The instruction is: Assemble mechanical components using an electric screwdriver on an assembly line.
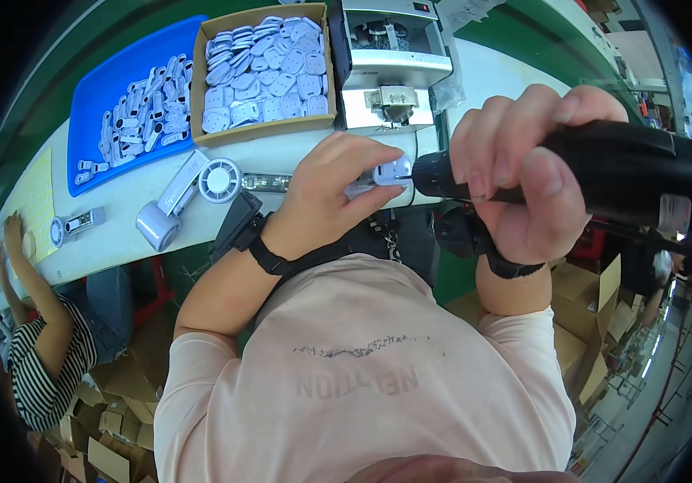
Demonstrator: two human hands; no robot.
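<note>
Small white part (392,171) pinched by left hand (331,193); black electric screwdriver (603,173) gripped by right hand (515,173). One cardboard box (264,76), one blue tray (125,97) beyond part.

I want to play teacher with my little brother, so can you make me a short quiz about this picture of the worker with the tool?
1. True or false: the right hand holds a black electric screwdriver.
2. What does the left hand pinch? A) a small white plastic part B) a red cup C) a pencil
3. Fill in: the cardboard box full of pale plastic pieces sits right of a ___ tray.

Key: 1 true. 2 A, and the screwdriver's tip meets that part. 3 blue.
</note>
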